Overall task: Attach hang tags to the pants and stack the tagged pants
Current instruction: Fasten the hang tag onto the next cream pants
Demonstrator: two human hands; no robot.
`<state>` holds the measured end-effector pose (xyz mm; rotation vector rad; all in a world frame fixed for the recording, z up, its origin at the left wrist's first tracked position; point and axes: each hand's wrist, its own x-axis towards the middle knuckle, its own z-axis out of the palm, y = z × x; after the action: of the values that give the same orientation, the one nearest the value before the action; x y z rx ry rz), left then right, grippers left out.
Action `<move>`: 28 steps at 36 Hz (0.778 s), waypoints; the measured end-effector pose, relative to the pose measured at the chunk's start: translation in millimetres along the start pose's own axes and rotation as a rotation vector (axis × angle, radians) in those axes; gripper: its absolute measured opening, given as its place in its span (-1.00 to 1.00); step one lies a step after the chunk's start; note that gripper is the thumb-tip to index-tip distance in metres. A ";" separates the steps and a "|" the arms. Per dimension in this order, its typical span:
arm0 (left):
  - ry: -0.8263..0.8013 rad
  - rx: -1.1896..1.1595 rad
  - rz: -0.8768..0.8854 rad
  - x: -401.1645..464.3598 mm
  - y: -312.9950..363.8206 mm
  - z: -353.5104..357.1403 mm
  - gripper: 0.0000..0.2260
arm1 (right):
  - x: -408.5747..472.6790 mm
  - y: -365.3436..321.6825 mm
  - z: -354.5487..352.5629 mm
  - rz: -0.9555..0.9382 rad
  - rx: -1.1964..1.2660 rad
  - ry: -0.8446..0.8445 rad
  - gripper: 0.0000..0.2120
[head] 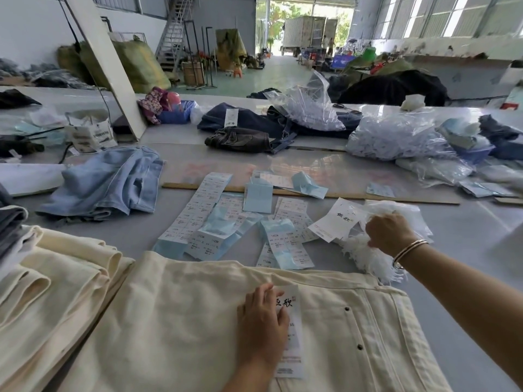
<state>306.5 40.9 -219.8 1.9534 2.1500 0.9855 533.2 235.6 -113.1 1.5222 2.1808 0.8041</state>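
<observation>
Head view, tagging station. A pair of cream pants [226,329] lies flat along the near edge of the worktop [467,239], its studded seam toward the near right corner. A white hang tag [293,332] rests on the fabric, printed side up. The left hand [261,318] lies on the pants with fingers fairly straight, pressing the tag's left edge; it pins rather than grips. The right hand [389,234] reaches toward the right edge of the worktop, fingers curled down into a bundle of white tag strings [368,257]. It appears to pinch one or more strings, though the fingertips are hidden behind the knuckles, so the grasp cannot be confirmed. A second hang tag [335,222] lies just beside that hand, against a clear bag. Blue and white size stickers [198,216] are spread across the middle of the worktop. Folded cream pants, the stack [56,267], sit at the near left corner.

Step in hand, as judged: fetching a fastener for the tag already placed. The next move calls for drawing a single string free of the bundle, bringing it to the tag's hole, and securing it to the pants before the pair goes to the stack.
</observation>
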 end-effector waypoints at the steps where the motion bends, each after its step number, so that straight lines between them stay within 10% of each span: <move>1: 0.001 0.000 0.000 -0.2 0.4 -0.3 -0.62 | -1.2 1.0 -1.0 0.038 0.048 0.002 -0.74; 13: -0.014 -0.027 -0.062 0.0 2.7 -0.1 -0.60 | -2.8 12.1 21.2 0.587 1.514 -0.099 -0.80; 28: -0.005 -0.082 -0.086 -1.6 2.4 -0.7 -0.66 | -2.4 -14.2 46.4 0.264 0.907 0.217 -0.79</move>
<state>308.6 39.1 -218.7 1.8090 2.1352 1.0352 550.9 241.1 -158.1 2.2416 2.7241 -0.0202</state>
